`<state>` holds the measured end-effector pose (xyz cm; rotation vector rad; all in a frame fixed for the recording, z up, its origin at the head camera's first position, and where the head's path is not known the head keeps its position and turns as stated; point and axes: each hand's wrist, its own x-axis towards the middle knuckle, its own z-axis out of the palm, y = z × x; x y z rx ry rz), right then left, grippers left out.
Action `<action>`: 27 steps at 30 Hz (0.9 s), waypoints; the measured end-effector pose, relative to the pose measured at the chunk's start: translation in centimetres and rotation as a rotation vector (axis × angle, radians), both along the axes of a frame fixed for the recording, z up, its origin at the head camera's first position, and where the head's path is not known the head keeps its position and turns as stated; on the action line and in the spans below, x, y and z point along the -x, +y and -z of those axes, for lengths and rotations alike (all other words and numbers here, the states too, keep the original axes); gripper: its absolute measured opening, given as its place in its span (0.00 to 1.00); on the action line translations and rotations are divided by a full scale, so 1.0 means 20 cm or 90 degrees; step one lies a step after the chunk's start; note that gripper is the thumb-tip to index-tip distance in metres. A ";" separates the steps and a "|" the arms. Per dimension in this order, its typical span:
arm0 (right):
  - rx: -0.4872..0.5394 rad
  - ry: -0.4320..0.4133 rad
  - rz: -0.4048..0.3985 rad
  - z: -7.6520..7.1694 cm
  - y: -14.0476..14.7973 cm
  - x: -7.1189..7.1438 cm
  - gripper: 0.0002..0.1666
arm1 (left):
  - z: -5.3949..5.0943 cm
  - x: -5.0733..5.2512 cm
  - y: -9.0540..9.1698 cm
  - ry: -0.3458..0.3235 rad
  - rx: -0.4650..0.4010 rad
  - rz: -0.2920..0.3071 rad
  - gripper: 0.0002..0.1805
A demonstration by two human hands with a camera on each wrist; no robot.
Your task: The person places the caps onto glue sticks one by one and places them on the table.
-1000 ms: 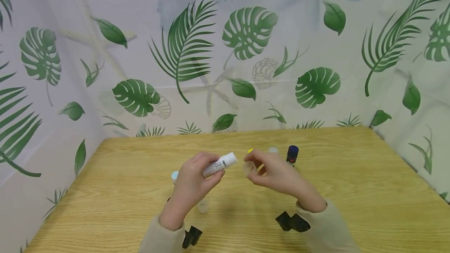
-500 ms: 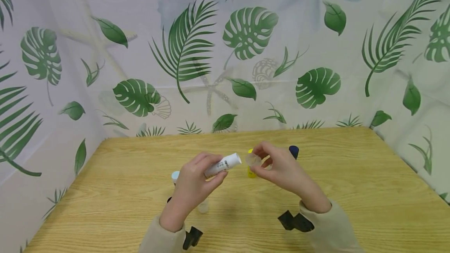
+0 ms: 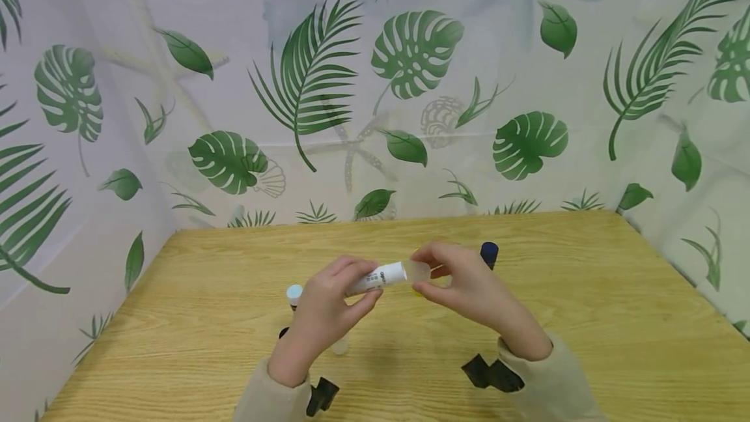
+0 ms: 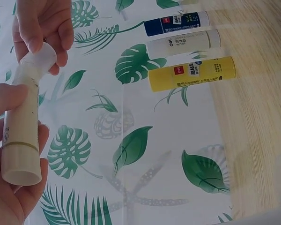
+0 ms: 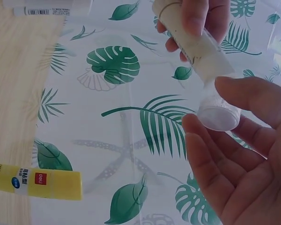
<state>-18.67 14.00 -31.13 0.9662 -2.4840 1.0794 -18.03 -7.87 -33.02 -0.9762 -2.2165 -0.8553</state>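
A white glue stick (image 3: 383, 277) lies tilted in the left hand (image 3: 328, 311), which grips its body, the end pointing right. The right hand (image 3: 469, 285) pinches a translucent cap (image 3: 418, 271) at that end. In the left wrist view the cap (image 4: 43, 57) meets the top of the white tube (image 4: 22, 126). The right wrist view has the cap (image 5: 218, 115) lined up with the tube (image 5: 196, 44), touching or nearly so; how far it is on I cannot tell.
Behind the right hand stand a dark blue glue stick (image 3: 489, 254), a white one (image 4: 183, 43) and a yellow one (image 4: 192, 74). Left of the left hand is a light-blue-capped bottle (image 3: 295, 293); a small translucent item (image 3: 340, 346) sits nearer on the wooden table (image 3: 205, 318).
The cap in the right hand has come to the end of the white tube. The left hand has shifted slightly right, turning the tube closer to level.
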 end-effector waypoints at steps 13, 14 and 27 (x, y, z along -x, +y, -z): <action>0.034 0.025 -0.011 -0.02 0.00 -0.02 0.16 | 0.00 0.00 0.00 -0.009 0.021 0.033 0.17; 0.039 0.021 -0.012 -0.02 0.00 -0.02 0.16 | 0.00 0.00 0.00 -0.010 0.022 0.036 0.17; 0.058 -0.012 -0.034 -0.03 0.01 -0.03 0.13 | 0.00 -0.01 -0.01 -0.012 0.002 0.050 0.17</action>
